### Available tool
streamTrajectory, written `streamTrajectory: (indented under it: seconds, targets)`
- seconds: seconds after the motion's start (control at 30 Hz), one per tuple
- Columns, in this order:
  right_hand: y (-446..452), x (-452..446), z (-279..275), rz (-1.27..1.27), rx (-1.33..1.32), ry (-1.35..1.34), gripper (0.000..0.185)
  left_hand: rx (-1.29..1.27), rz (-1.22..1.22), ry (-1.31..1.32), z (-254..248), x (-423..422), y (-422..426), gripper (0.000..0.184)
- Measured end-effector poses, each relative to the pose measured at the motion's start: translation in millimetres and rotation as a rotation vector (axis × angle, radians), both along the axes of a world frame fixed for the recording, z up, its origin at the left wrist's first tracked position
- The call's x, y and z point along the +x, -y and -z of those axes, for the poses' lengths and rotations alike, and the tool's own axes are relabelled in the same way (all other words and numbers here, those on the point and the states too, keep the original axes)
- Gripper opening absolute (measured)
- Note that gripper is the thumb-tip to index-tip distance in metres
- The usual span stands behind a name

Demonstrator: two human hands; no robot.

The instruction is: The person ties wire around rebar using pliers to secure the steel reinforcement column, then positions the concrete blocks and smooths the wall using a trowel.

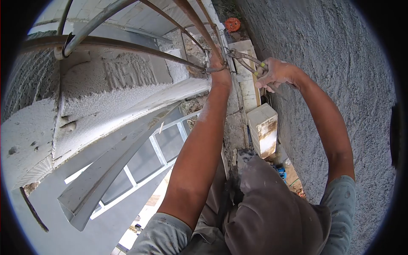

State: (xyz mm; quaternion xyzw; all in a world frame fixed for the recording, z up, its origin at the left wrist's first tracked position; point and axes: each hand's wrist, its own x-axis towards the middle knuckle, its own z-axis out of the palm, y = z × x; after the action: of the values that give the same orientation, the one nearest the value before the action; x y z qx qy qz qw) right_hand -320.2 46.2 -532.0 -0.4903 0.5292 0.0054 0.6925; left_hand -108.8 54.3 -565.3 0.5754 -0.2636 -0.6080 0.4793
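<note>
My left hand [218,68] reaches up to a cage of rusty steel rebar [199,21]. Its fingers appear closed around an upright bar beside a stirrup, partly hidden by the steel. To the right, my right hand [278,75] is closed on the handles of a pair of pincers [234,54], which have yellow marks on them. The jaws point left and lie close to the rebar, near my left hand. Whether they bite on wire there is too small to tell.
A rough grey plastered wall [323,63] rises close on the right. Below the pincers stands a stained pale block [262,127]. A round orange object [232,24] lies farther off. Down left are a metal ladder [156,148] and a long grey channel [114,170], with a drop beneath.
</note>
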Motion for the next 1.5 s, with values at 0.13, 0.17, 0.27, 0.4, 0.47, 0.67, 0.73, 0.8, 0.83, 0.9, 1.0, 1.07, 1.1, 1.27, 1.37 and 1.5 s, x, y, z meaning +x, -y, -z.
streamTrajectory:
  seconds: [0.13, 0.17, 0.27, 0.4, 0.47, 0.67, 0.73, 0.8, 0.83, 0.9, 1.0, 1.07, 1.1, 1.27, 1.37, 1.5]
  targets:
    - [-26, 11, -14, 0.070, -0.100, 0.003, 0.053, 0.070, -0.011, -0.071, -13, -1, -5, 0.065]
    - [-24, 9, -21, 0.005, -0.145, -0.056, 0.054, 0.072, 0.002, -0.064, -13, -1, -4, 0.067]
    - [-22, -2, -26, -0.306, -0.836, -0.434, 0.057, 0.091, 0.018, -0.074, -18, -1, -3, 0.078]
    - [-10, -23, -31, -0.430, -1.583, -0.714, 0.054, 0.047, 0.049, -0.110, -6, 4, -2, 0.080]
    - [10, -28, -40, -0.529, -1.692, -0.787, 0.047, 0.023, 0.037, -0.138, -8, 4, 0, 0.079]
    - [35, -28, -47, -0.085, 0.182, -0.166, 0.047, 0.074, 0.041, -0.005, -31, 2, -43, 0.066]
    - [10, -29, -28, -0.021, 0.146, -0.061, 0.048, -0.031, 0.152, 0.158, -35, 7, -65, 0.062]
    - [4, -24, -24, -0.093, -0.015, -0.088, 0.052, -0.256, 0.234, 0.529, -54, 8, -99, 0.059]
    - [9, -24, -35, -0.183, -0.163, -0.169, 0.056, -0.370, 0.283, 0.715, -62, 8, -112, 0.059]
    - [5, -23, -53, -0.323, -0.764, -0.242, 0.053, -0.393, 0.343, 0.861, -58, 14, -139, 0.055]
    - [7, -22, -53, -0.441, -1.232, -0.499, 0.044, -0.394, 0.400, 0.964, -46, 17, -164, 0.055]
    - [10, -21, -51, -0.518, -1.542, -0.677, 0.038, -0.392, 0.421, 1.044, -36, 12, -171, 0.055]
    - [12, -18, -51, -0.555, -1.696, -0.762, 0.035, -0.394, 0.427, 1.112, -33, 9, -173, 0.055]
    - [32, -22, -47, -0.213, 0.063, -0.254, 0.050, -0.406, 0.478, 1.290, -32, 3, -175, 0.055]
    - [39, -25, -45, -0.258, 0.145, -0.218, 0.054, -0.398, 0.460, 1.278, -32, 4, -174, 0.057]
    - [41, -29, -58, -0.593, -0.809, -0.428, 0.050, -0.398, 0.453, 1.238, -32, 5, -176, 0.057]
